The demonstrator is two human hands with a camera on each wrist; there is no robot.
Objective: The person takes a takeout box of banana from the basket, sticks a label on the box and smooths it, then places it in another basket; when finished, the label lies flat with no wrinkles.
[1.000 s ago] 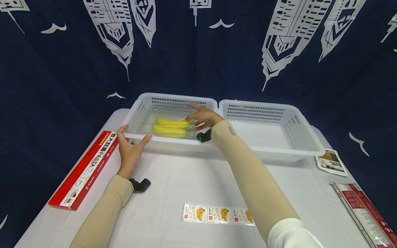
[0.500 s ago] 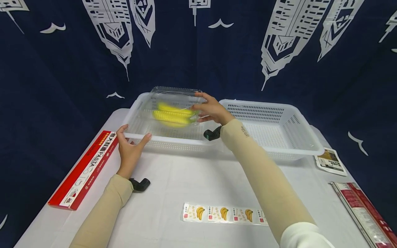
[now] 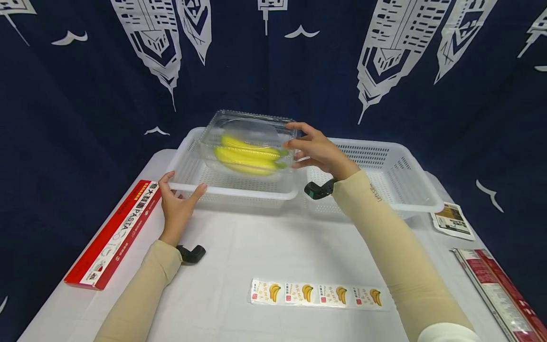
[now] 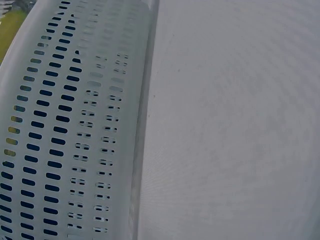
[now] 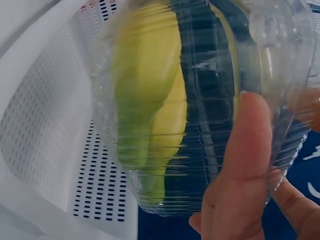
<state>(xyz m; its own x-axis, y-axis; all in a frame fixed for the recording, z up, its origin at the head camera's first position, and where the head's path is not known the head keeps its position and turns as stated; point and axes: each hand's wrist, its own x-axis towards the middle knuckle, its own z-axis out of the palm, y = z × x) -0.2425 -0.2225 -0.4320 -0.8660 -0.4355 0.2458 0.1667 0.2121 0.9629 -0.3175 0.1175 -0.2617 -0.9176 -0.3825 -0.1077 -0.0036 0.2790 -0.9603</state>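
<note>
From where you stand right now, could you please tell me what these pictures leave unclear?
- Head view: outlines of the bananas, blurred behind the clear container.
- Head view: fine print on the banana label strip, too small.
- Head view: lower end of the red-and-white package, cut off at the lower right corner.
- Left wrist view: the left grip, outside the frame.

A curtained tabletop set-up, though whether in a home, shop or lab cannot be told; a navy cloth (image 3: 273, 78) (printed with white upside-down towers and birds) hangs behind a white-covered table (image 3: 231, 247); a strip of banana labels (image 3: 318, 294), a red pasta box (image 3: 113, 235) and perforated plastic baskets (image 3: 239, 192) suggest a packing station.
</note>
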